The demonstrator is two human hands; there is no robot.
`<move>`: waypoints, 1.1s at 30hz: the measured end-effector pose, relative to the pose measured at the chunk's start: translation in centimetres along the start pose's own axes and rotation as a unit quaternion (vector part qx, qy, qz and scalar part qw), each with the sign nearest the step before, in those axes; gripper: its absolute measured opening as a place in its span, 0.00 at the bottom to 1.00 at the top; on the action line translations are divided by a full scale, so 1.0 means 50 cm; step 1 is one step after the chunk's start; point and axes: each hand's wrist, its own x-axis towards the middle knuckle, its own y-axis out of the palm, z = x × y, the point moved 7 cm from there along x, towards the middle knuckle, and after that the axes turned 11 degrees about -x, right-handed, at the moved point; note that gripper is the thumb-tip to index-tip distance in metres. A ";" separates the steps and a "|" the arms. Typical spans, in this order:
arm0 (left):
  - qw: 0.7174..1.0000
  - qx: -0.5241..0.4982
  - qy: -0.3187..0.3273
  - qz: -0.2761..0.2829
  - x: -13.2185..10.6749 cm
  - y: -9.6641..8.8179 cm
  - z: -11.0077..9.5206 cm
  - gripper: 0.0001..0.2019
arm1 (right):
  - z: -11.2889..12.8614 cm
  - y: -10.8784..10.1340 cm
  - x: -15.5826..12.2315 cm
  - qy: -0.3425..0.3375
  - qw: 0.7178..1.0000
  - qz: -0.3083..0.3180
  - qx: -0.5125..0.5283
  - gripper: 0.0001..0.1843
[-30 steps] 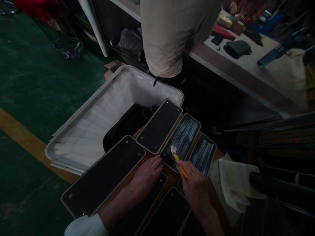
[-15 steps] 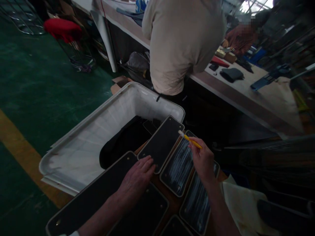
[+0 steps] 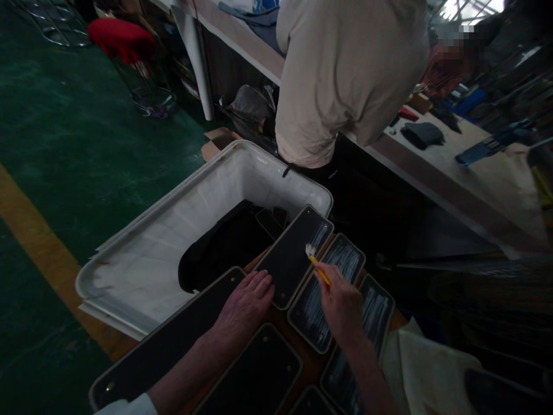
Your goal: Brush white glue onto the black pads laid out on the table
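My right hand [image 3: 339, 305] pinches a small brush with a yellow handle [image 3: 318, 268]. Its white bristles touch the right side of a black rounded panel [image 3: 291, 256], which bears a few fresh white streaks near its far corner. My left hand [image 3: 245, 305] lies flat with fingers stretched out, pressing the near end of that same panel. Two smaller panels [image 3: 341, 259] to the right are covered in white streaks. A long black panel [image 3: 173, 340] with corner studs lies to the left, and more black panels [image 3: 254, 374] lie nearer me on a brown board.
A large white plastic tub [image 3: 173, 230] sits on the green floor beyond the panels, with dark pieces inside. A person in a beige shirt [image 3: 345, 75] stands at a long workbench [image 3: 453, 167] behind it. A pale cloth [image 3: 427, 363] lies at the lower right. A red stool [image 3: 121, 37] stands far left.
My right hand has carried the brush from the streaked middle panel to the far end of the left panel and drawn it back, leaving white streaks. The view has tilted upward.
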 end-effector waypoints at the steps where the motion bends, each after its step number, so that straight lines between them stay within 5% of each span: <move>1: 1.000 0.001 0.000 0.001 0.000 0.001 0.001 0.14 | 0.022 -0.006 -0.028 -0.008 1.000 0.013 0.014 0.14; 7: 1.000 0.003 -0.004 0.014 0.000 -0.002 -0.001 0.15 | 0.090 -0.050 -0.112 -0.030 0.988 0.064 0.141 0.11; 11: 1.000 -0.006 -0.004 0.007 -0.005 -0.014 -0.001 0.15 | 0.014 -0.053 -0.035 0.046 0.977 0.058 0.198 0.11; 16: 0.999 0.000 -0.046 -0.028 -0.019 -0.030 0.029 0.15 | -0.096 -0.028 0.107 0.084 0.987 -0.071 0.118 0.15; 21: 0.997 0.007 -0.060 -0.043 -0.026 -0.034 0.052 0.16 | -0.098 0.013 0.165 0.064 0.991 -0.112 0.030 0.15; 25: 0.998 0.008 -0.056 -0.027 -0.024 -0.031 0.055 0.17 | -0.033 0.022 0.124 0.027 0.997 -0.067 -0.004 0.14; 33: 0.999 0.011 -0.046 -0.024 -0.027 -0.031 0.056 0.18 | 0.132 -0.005 -0.095 -0.082 0.992 0.055 0.084 0.15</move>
